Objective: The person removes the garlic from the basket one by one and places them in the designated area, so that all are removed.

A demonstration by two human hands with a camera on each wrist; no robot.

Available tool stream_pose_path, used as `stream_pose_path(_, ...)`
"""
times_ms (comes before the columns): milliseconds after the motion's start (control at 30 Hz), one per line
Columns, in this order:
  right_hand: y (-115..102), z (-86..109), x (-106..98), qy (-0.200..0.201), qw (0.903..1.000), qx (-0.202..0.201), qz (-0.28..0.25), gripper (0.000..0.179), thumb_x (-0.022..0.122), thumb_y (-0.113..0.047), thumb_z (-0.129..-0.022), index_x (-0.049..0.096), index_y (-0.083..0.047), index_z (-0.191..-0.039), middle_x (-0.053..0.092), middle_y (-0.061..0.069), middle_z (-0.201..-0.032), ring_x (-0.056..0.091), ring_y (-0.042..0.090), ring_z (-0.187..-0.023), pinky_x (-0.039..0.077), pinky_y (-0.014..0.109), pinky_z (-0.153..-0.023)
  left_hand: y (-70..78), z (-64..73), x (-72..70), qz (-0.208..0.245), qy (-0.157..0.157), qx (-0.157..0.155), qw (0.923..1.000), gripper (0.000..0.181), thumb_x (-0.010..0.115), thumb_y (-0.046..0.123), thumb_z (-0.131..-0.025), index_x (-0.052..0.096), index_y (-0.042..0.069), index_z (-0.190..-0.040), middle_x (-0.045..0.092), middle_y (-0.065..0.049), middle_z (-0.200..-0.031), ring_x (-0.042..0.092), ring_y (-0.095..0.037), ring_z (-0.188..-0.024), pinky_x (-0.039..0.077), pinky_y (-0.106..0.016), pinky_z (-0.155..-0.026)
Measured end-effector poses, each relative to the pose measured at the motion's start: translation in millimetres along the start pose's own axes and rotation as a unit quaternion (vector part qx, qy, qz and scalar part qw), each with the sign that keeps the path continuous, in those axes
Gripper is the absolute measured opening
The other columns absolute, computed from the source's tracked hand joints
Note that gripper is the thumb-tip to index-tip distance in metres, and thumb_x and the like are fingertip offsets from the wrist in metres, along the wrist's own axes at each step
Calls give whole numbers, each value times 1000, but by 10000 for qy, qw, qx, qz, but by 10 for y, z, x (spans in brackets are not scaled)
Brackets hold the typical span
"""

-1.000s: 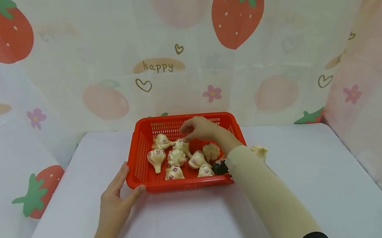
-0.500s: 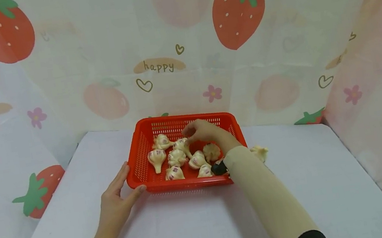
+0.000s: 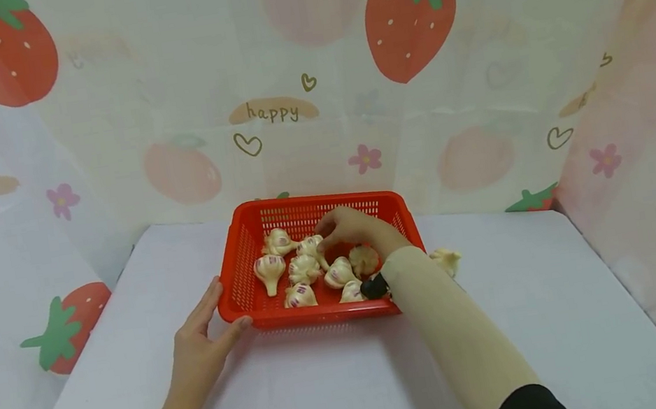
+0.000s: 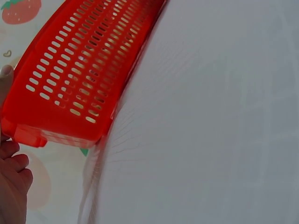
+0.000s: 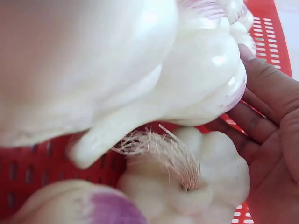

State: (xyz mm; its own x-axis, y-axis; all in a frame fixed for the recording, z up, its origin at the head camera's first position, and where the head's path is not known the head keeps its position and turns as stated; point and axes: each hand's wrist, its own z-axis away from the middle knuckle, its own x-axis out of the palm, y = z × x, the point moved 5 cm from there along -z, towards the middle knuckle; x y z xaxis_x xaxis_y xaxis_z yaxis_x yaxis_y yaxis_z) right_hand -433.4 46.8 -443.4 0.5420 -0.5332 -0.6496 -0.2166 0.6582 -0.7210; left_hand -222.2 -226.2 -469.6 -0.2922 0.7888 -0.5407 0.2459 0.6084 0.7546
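Observation:
A red plastic basket [image 3: 331,313] holding several garlic bulbs stands on the white table. My left hand [image 3: 197,348] grips its near left corner, thumb at the front rim and fingers along the left side. In the left wrist view, curled fingertips [image 4: 16,163] show below the basket's rim. Inside the basket, my right hand [image 3: 352,226] pinches a garlic bulb [image 3: 310,245] near the middle. The right wrist view shows that garlic bulb [image 5: 205,65] against the thumb and fingers, partly behind a nearer bulb. A bulb with dry roots [image 5: 187,186] lies beneath.
One garlic bulb [image 3: 447,260] lies on the table just right of the basket, partly behind the right sleeve [image 3: 453,320]. A strawberry-printed curtain [image 3: 324,92] stands behind and at both sides of the table [image 3: 331,395].
My right hand has lowered slightly and its fingers have closed in on the middle garlic bulb. My left hand and the basket stay where they were.

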Motion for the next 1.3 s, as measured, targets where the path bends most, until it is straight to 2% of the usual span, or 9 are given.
stream_pose_path(167,1,-1,14,-155,9998,31,127,39,82,-29,-89,72,-16,-125,69,0,-121,61,22,-113,54,41,-103,-2,-9,18,33,11,-12,10000,84,83,37,-87,40,24,-158,43,5,-161,41,-20,-149,45,-34,-106)
stream_pose_path(233,-3,-5,19,-201,9996,24,201,39,82,-30,-89,73,-16,-124,69,0,-121,61,22,-114,53,42,-104,-12,-6,25,80,12,-4,10000,84,83,37,-87,40,24,-158,43,5,-161,41,-20,-149,43,-25,-107)
stream_pose_path(367,-4,-17,43,-243,9995,-17,216,40,82,-31,-89,72,-15,-125,69,1,-121,61,22,-114,52,42,-105,-22,8,16,142,56,41,9999,84,84,36,-86,42,22,-157,44,3,-160,42,-22,-149,33,-6,-104)
stream_pose_path(467,11,-5,70,-303,9995,79,44,41,82,-30,-89,71,-16,-126,67,1,-123,59,22,-116,52,42,-105,-20,23,8,147,70,83,9998,83,84,34,-86,42,20,-157,45,1,-160,42,-25,-148,29,-1,-102)
stream_pose_path(567,15,15,84,-324,9993,141,-100,42,81,-28,-89,70,-17,-128,66,1,-124,57,22,-118,51,42,-106,-9,28,12,160,40,91,9998,83,84,34,-86,43,18,-157,45,-1,-160,42,-26,-148,29,-2,-103)
stream_pose_path(733,-25,9,76,-294,9995,-13,-133,43,80,-25,-91,68,-17,-132,65,2,-125,58,23,-117,52,41,-105,-4,14,5,169,41,51,9998,84,84,34,-86,43,19,-157,44,1,-160,41,-22,-149,30,-3,-105)
stream_pose_path(967,-26,-45,73,-293,9992,-124,-236,43,79,-22,-92,67,-19,-133,65,1,-126,58,22,-117,54,39,-103,-12,-15,-13,129,102,198,9997,85,85,32,-85,42,19,-157,44,-1,-160,41,-24,-149,29,-1,-103)
stream_pose_path(1300,25,-25,109,-340,9986,325,-244,59,83,-20,-87,61,-23,-141,58,0,-135,50,24,-125,52,44,-106,-24,-24,-13,80,7,121,9999,85,84,35,-86,41,19,-157,43,2,-161,41,-25,-149,29,-1,-103)
